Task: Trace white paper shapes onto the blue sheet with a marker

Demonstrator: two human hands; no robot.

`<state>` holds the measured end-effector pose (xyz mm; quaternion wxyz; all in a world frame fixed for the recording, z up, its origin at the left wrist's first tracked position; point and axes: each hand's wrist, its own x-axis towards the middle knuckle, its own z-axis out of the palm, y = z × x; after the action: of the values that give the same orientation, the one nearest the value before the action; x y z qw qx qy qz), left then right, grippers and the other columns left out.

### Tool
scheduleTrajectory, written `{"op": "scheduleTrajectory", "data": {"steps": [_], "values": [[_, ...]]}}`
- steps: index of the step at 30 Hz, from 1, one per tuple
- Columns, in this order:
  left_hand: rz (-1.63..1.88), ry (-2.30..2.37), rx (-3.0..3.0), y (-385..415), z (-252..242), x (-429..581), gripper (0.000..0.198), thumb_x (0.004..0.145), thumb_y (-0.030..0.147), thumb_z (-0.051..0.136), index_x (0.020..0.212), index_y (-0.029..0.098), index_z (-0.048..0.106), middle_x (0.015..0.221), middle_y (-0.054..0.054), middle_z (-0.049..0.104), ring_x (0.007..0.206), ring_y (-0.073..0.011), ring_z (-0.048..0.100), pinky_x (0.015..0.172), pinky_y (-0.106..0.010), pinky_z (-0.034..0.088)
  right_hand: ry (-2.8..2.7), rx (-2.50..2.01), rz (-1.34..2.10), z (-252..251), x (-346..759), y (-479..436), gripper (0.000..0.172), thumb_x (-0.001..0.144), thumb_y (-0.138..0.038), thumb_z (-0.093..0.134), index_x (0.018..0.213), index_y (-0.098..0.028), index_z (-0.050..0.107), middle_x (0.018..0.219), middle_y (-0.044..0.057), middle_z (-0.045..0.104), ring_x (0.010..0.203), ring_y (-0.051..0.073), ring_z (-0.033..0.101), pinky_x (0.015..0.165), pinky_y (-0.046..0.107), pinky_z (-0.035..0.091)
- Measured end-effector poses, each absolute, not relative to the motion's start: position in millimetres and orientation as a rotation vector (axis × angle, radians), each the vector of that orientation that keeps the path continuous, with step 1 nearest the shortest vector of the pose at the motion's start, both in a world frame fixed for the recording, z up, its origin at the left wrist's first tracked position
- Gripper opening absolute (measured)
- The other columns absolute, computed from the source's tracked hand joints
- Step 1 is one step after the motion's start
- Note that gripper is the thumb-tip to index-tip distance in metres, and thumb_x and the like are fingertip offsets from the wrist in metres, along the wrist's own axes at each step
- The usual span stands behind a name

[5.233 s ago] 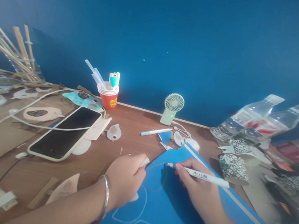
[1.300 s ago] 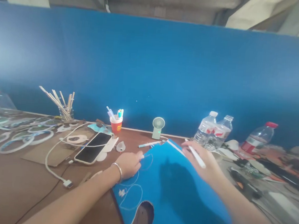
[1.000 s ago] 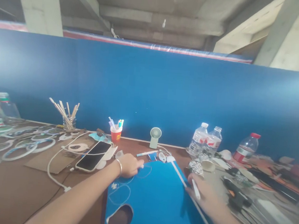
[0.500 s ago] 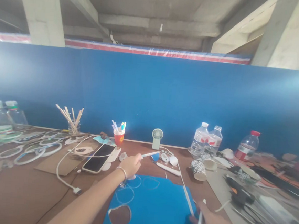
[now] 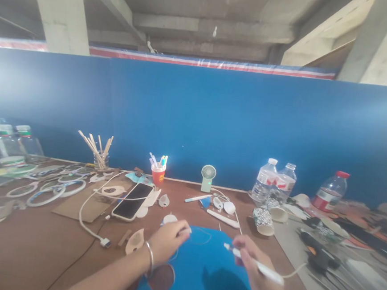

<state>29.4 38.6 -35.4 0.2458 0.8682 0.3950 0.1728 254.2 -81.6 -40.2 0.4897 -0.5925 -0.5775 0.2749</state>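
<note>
My right hand [image 5: 254, 261] grips a white pen-shaped tool with a cord [image 5: 267, 271], its narrow tip pointing left above a blue sheet [image 5: 204, 262]. My left hand [image 5: 169, 239] rests at the sheet's upper left edge, fingers curled together. Something whitish shows at its fingertips, too small to name. Faint circle outlines are drawn on the sheet, and a round hole [image 5: 161, 278] near its left edge lets the brown table through. Beyond the sheet lies a white and blue marker [image 5: 197, 199], beside a blue cut-out piece [image 5: 205, 202].
Behind the sheet are a small green fan [image 5: 207, 178] and a red cup of pens [image 5: 158, 174]. A phone [image 5: 133, 201] with a white cable lies left. Patterned paper cups [image 5: 263, 221], bottles [image 5: 265, 179] and black cords crowd the right. White rings [image 5: 46, 196] lie far left.
My left hand has let go of the marker, which now lies on the table, and has drawn back to the sheet. My right hand has raised the pen-shaped tool inward over the sheet.
</note>
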Motion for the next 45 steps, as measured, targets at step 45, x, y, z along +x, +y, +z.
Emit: {"op": "scheduleTrajectory", "data": {"steps": [45], "values": [[0.223, 0.869, 1.806, 11.8, -58.6, 34.8, 0.047, 0.073, 0.058, 0.042, 0.066, 0.014, 0.059, 0.050, 0.004, 0.041, 0.048, -0.0082, 0.036, 0.045, -0.020, 0.025, -1.392, -0.976, 1.359, -62.0, 228.2, -22.9, 0.014, 0.060, -0.022, 0.073, 0.062, -0.015, 0.060, 0.062, 0.000, 0.056, 0.059, 0.011, 0.048, 0.054, 0.022, 0.033]]}}
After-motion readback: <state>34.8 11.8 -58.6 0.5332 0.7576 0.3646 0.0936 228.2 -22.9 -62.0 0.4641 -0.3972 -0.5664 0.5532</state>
